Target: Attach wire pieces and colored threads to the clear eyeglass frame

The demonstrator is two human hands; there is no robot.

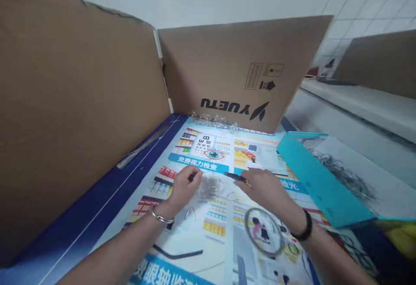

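My left hand (184,187) is closed just above the printed table sheet, thumb against the curled fingers. Something small and dark shows between them, too unclear to name. In my right hand (264,188) is a pair of pliers (236,176) with dark jaws pointing left toward my left hand; a bit of yellow shows at the grip. Between the two hands lies a loose tangle of thin wire (210,187). A short bent wire (191,212) rests below my left hand. Nearer to me, under my right forearm, lies a round coil of wire (264,232).
Cardboard panels stand at the left (81,94) and at the back (240,68). Scraps of wire (211,118) lie along the back panel's foot. On the right is a teal box (321,181) beside a heap of wire pieces (344,174). A dark bent strip (178,255) lies in front.
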